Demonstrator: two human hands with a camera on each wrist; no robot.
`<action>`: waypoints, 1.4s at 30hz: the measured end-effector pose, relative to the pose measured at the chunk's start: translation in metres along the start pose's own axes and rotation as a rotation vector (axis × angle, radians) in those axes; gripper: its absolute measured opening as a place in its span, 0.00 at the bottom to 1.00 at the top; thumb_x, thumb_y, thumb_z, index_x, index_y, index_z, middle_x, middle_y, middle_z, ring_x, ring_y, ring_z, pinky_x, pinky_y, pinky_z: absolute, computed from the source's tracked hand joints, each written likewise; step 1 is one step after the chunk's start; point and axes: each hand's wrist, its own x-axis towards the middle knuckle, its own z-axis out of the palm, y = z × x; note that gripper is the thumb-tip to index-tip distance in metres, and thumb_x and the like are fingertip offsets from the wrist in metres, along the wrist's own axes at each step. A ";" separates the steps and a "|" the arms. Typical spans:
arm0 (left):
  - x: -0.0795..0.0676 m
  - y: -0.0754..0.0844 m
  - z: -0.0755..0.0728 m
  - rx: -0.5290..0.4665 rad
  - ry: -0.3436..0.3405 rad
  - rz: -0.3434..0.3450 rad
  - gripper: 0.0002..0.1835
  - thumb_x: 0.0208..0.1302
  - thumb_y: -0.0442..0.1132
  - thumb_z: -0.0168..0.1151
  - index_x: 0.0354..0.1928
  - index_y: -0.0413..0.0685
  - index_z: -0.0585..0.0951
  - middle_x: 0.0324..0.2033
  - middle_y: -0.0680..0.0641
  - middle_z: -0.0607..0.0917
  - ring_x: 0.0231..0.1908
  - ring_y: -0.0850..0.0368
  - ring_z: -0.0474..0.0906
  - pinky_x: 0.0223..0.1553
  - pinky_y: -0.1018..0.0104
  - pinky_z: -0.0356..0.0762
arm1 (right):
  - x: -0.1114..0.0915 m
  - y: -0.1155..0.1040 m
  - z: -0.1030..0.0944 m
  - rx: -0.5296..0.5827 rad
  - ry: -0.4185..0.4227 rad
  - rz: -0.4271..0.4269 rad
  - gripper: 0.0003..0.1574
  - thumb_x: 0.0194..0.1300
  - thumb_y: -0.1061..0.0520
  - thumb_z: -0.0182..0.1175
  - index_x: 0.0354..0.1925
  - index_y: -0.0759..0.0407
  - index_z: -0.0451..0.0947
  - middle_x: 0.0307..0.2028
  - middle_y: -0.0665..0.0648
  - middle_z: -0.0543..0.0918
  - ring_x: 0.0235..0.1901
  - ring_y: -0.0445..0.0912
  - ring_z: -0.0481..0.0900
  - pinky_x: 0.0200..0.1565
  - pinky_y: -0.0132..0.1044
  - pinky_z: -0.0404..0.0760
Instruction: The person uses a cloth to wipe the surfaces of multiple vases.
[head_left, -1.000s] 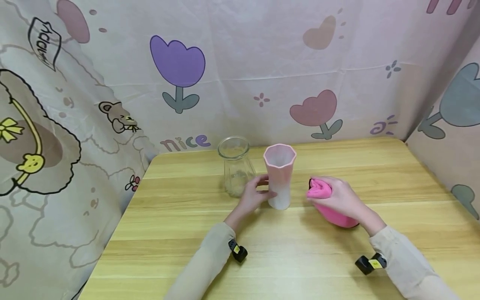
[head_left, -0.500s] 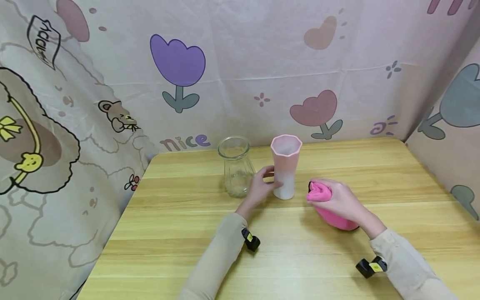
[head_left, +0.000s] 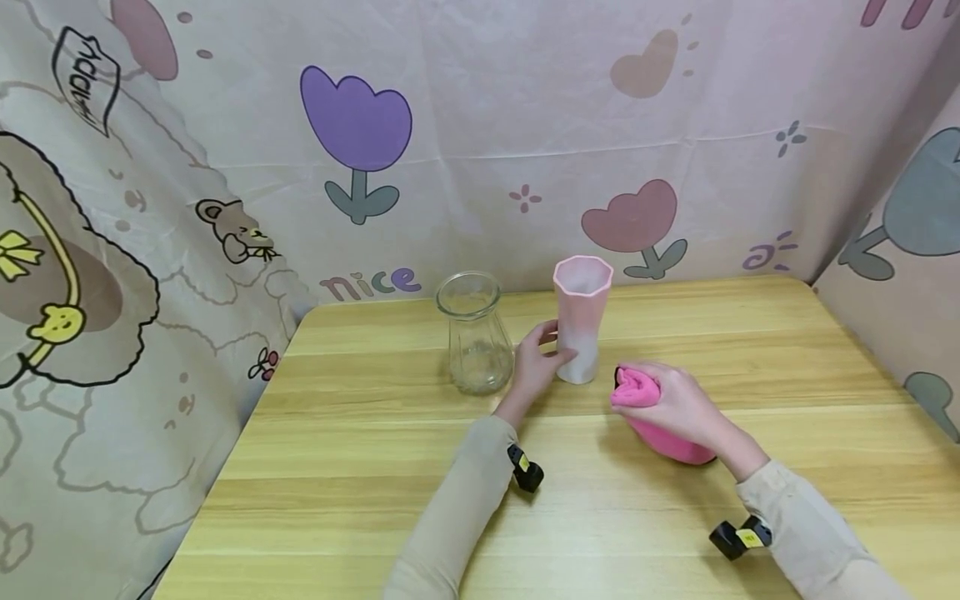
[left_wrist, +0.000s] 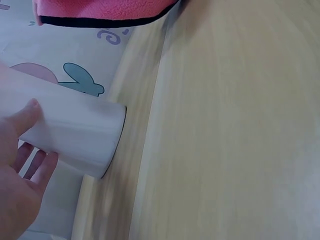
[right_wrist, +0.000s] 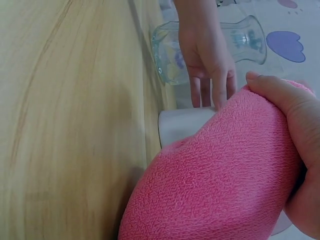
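Observation:
An upright vase, pink at its wavy rim and fading to white at the base, stands toward the back of the table. My left hand holds its lower part from the left, the thumb on the near side. To the right, my right hand grips a bunched pink towel with dark edging, which hangs just over the tabletop. The right wrist view shows the towel filling the foreground and covering much of the vase.
A clear glass vase with a flared rim stands left of the left hand. The wooden table ends at a printed cloth backdrop behind, with more printed cloth at both sides.
My left hand has moved the pink-and-white vase back and slightly right, away from the table's front. The right hand with the towel has shifted only slightly toward the front.

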 end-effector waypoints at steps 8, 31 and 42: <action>0.006 -0.004 0.007 0.034 0.052 0.031 0.26 0.50 0.34 0.68 0.53 0.42 0.74 0.49 0.47 0.78 0.47 0.56 0.74 0.42 0.72 0.79 | 0.000 -0.001 0.003 -0.004 0.008 -0.013 0.41 0.49 0.44 0.68 0.55 0.67 0.71 0.49 0.66 0.78 0.50 0.59 0.74 0.51 0.54 0.74; 0.000 0.006 0.005 0.139 0.068 0.036 0.26 0.54 0.34 0.64 0.56 0.38 0.70 0.52 0.42 0.76 0.51 0.46 0.72 0.46 0.65 0.78 | 0.000 0.001 0.005 -0.031 0.016 -0.047 0.41 0.48 0.44 0.69 0.53 0.68 0.72 0.48 0.66 0.79 0.49 0.59 0.75 0.50 0.54 0.74; -0.022 0.018 -0.018 0.185 0.056 0.271 0.23 0.54 0.31 0.64 0.53 0.37 0.72 0.48 0.39 0.78 0.47 0.46 0.74 0.46 0.56 0.79 | 0.000 0.004 0.005 -0.021 0.018 -0.028 0.42 0.48 0.43 0.68 0.54 0.68 0.72 0.48 0.65 0.78 0.49 0.59 0.75 0.51 0.54 0.74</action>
